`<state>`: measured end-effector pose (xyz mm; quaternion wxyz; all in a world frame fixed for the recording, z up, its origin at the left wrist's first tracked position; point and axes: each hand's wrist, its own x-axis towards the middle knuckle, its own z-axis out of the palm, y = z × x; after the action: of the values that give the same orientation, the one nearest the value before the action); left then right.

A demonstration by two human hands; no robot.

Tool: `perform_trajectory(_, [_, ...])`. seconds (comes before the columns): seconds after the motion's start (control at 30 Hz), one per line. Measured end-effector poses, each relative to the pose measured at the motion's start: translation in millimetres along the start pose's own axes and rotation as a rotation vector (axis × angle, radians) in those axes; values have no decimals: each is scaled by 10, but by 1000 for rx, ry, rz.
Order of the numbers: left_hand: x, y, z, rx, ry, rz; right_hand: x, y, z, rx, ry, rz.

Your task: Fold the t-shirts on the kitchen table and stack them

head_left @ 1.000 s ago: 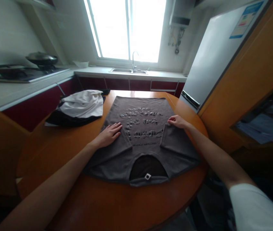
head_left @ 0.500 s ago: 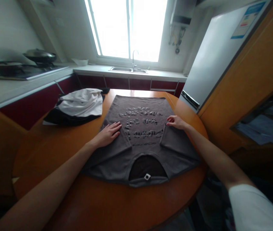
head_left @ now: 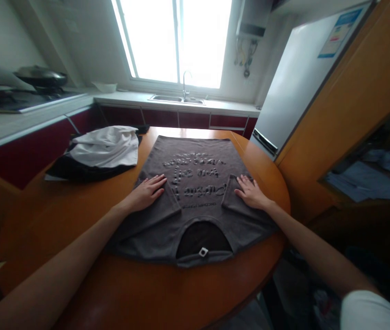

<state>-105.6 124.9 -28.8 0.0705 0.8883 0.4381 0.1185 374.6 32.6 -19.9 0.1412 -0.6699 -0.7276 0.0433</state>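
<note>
A dark grey T-shirt [head_left: 198,206] with raised lettering lies spread on the wooden table [head_left: 140,293], its neckline and small white label toward me. Both sleeves are folded inward over the front. On the left sleeve fold, my left hand [head_left: 148,191] rests flat with the fingers stretched out. My right hand [head_left: 251,191] lies flat on the right sleeve, fingers spread, near the shirt's right edge. Neither hand grips the cloth.
A heap of white and black clothes [head_left: 103,149] sits on the table at the far left. Beyond are a counter with a sink [head_left: 176,99], a stove with a lidded pan [head_left: 40,75] and, to the right, a tall fridge [head_left: 294,78].
My right hand has let go of the pinched sleeve edge and now lies flat on the sleeve. My left hand stays on its fold. The view has shifted slightly.
</note>
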Motion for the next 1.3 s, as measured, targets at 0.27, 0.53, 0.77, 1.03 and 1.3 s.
perform_trajectory(0.27, [10, -22, 5, 0, -8, 5, -455, -667, -292, 75, 123, -179])
perform_trajectory(0.53, [18, -60, 30, 5, 1, 2, -716, -1071, -109, -36, 78, -85])
perform_trajectory(0.77, [21, -60, 28, -6, -10, -2, -692, -990, -232, 180, 112, -122])
perform_trajectory(1.03, [13, -41, 19, -6, 3, 0, -276, -663, -251, 174, 138, -34])
perform_trajectory(1.3, [13, -54, 17, -8, -3, -8, -88, -567, 25, -25, -156, 83])
